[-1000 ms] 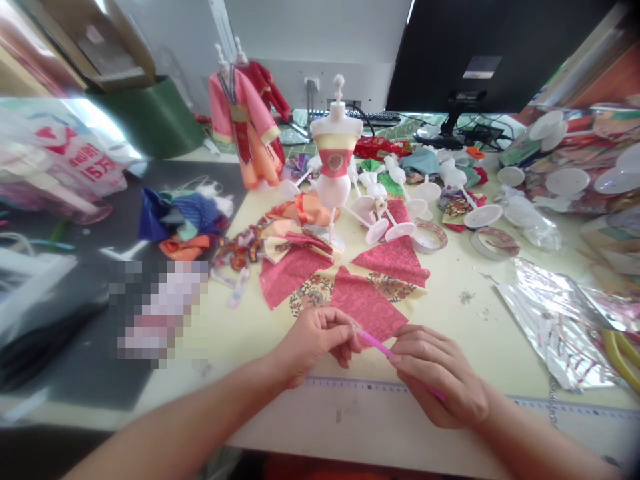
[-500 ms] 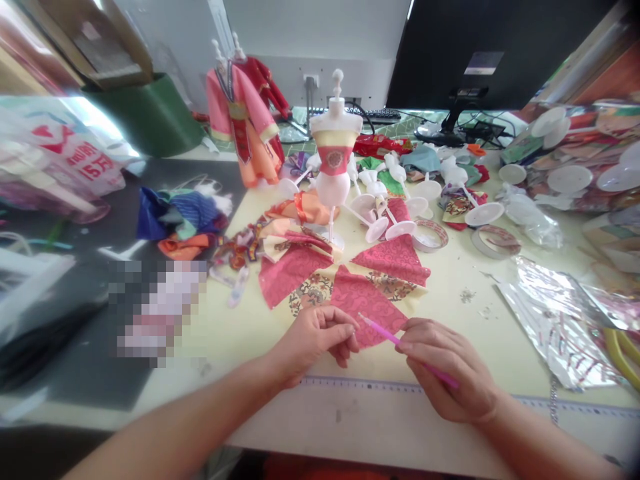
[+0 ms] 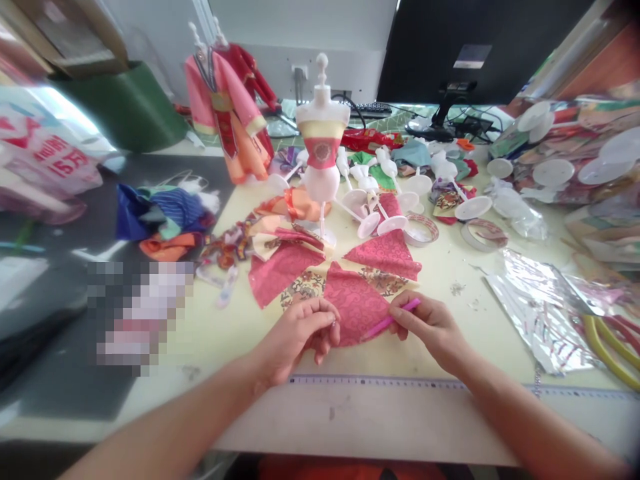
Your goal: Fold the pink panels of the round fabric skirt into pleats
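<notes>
In my right hand [image 3: 423,320] is a slim pink pen-like tool [image 3: 387,323], gripped between thumb and fingers. It slants down to the left, its lower end close over the red patterned skirt fabric [image 3: 350,300]; whether they touch I cannot tell. My left hand [image 3: 310,330] is closed in a pinch at the fabric's left front edge, with a tiny shiny speck at the fingertips, too small to name. The fabric is spread in a fan of red and cream floral panels. Behind it stands a white doll mannequin [image 3: 323,183] wearing a cream and red band [image 3: 323,153].
A long ruler [image 3: 400,383] runs along the front. Right lie silvery packets [image 3: 525,313], yellow-handled scissors [image 3: 613,353] and tape rolls [image 3: 420,230]. Small mannequins lie behind. At left are blue cloth [image 3: 173,207] and a dressed pink doll form [image 3: 225,113].
The pink tool has turned in my right hand: its lower end now points down at the fabric, where before its pale tip pointed up toward my left fingers. The view has shifted slightly.
</notes>
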{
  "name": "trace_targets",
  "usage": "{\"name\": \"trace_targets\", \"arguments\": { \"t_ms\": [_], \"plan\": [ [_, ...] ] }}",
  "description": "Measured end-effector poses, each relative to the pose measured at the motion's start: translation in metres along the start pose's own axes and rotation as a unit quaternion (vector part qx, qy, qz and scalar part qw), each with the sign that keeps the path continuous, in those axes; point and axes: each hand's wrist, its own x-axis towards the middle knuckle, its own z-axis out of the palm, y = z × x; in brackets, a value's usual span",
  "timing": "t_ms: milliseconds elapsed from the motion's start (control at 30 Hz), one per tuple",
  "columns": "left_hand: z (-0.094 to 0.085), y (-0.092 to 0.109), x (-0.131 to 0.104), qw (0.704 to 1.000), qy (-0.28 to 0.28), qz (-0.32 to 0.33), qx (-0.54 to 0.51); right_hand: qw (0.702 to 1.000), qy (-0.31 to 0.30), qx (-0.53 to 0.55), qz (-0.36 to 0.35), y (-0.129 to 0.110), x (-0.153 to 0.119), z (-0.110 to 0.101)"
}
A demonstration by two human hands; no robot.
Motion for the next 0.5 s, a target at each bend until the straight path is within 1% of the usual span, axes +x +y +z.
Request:
{"name": "trace_targets", "arguments": {
  "t_ms": [133, 500],
  "plan": [
    [0.0001, -0.0003, 0.0006, 1.0, -0.005, -0.008, 0.006, 1.0, -0.004, 0.0, 0.022, 0.0018, -0.0004, -0.0006],
    [-0.0017, -0.0004, -0.0003, 1.0, -0.011, -0.006, 0.015, 0.999, -0.001, -0.018, 0.03, 0.0029, 0.0006, -0.0025]
  ]
}}
